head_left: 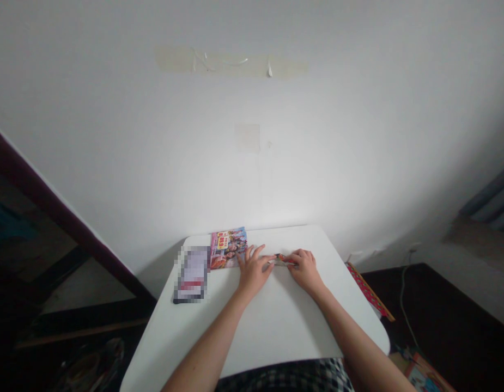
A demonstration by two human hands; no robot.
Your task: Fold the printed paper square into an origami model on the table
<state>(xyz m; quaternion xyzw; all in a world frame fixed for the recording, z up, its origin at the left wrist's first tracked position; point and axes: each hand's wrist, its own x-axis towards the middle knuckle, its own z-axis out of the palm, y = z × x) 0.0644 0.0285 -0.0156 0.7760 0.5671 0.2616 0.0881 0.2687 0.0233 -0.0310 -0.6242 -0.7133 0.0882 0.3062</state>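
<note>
A small folded piece of colourful printed paper (281,258) lies low on the white table between my two hands. My right hand (305,268) is closed, its thumb and fingers pinching the paper's right end. At the left end, the thumb and index finger of my left hand (252,270) grip the paper, while its other fingers are spread. Those spread fingers reach over the right edge of a printed flyer (223,245) lying flat. Parts of the folded paper are hidden under my fingertips.
A phone-like object (192,275), blurred by pixels, lies left of the flyer on the white table (284,326). The table's far edge meets a white wall (337,136). A cable (404,296) runs on the dark floor at right, near a colourful box (425,375).
</note>
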